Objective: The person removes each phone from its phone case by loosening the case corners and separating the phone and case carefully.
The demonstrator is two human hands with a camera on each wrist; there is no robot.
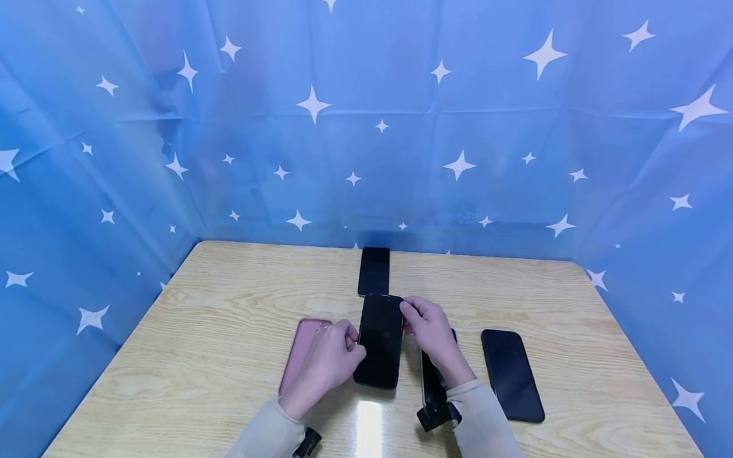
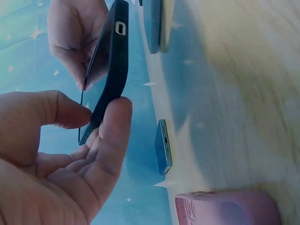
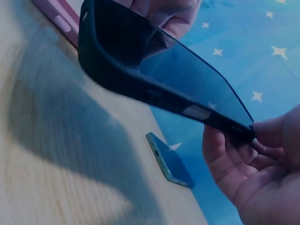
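A black-screened phone in a dark case (image 1: 379, 343) is held up over the table, tilted, between both hands. My left hand (image 1: 332, 357) pinches its left edge, with thumb on the screen side and fingers behind, as the left wrist view shows. At the upper right corner, my right hand (image 1: 431, 331) grips it between thumb and curled fingers. The case's side wall (image 3: 154, 96) looks bowed in the right wrist view, and its back is mostly hidden. A pink phone case (image 1: 299, 350) lies beside the left hand, partly covered by it.
Another dark phone (image 1: 375, 270) lies near the table's back edge. Beneath the right wrist is a partly hidden phone (image 1: 429, 381), and a black one (image 1: 511, 375) lies farther right. A blue star-printed curtain (image 1: 366, 146) hangs behind the wooden table (image 1: 229, 356).
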